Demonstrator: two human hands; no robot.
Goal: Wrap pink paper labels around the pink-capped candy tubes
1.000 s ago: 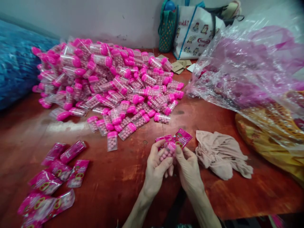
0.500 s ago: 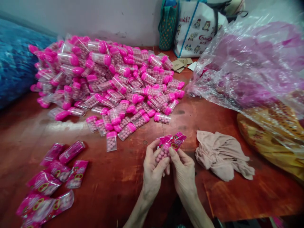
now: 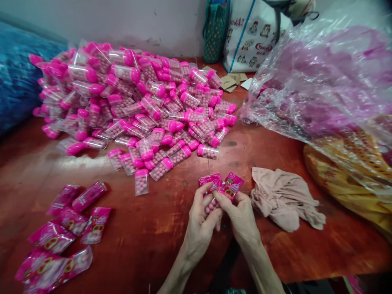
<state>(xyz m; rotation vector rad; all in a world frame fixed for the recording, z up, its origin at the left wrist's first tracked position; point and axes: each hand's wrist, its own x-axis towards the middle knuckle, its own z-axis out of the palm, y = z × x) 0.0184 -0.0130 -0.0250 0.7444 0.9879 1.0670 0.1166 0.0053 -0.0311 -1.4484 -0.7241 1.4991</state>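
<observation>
Near the front middle of the red table, my left hand [image 3: 203,222] is closed round a small clear container of pink balls [image 3: 211,205]. My right hand [image 3: 240,214] meets it from the right, thumb and fingers pinching a printed pink wrapper [image 3: 230,185]. Part of the wrapper also sticks up behind the left fingers. The container's lower part is hidden by my fingers. Beyond the hands lies a large heap of clear containers with pink caps [image 3: 143,106]. Several containers in pink wrappers [image 3: 61,237] lie at the front left.
A crumpled beige cloth [image 3: 286,198] is right of my hands. Clear plastic [image 3: 321,81] and a yellow bag [image 3: 346,183] fill the right side. A white printed bag [image 3: 252,38] stands by the wall, near cardboard pieces [image 3: 231,81]. Blue plastic [image 3: 18,77] is at the left.
My right thumb has moved left over the container, and the wrapper is spread wider above the fingers. The whole view has shifted slightly.
</observation>
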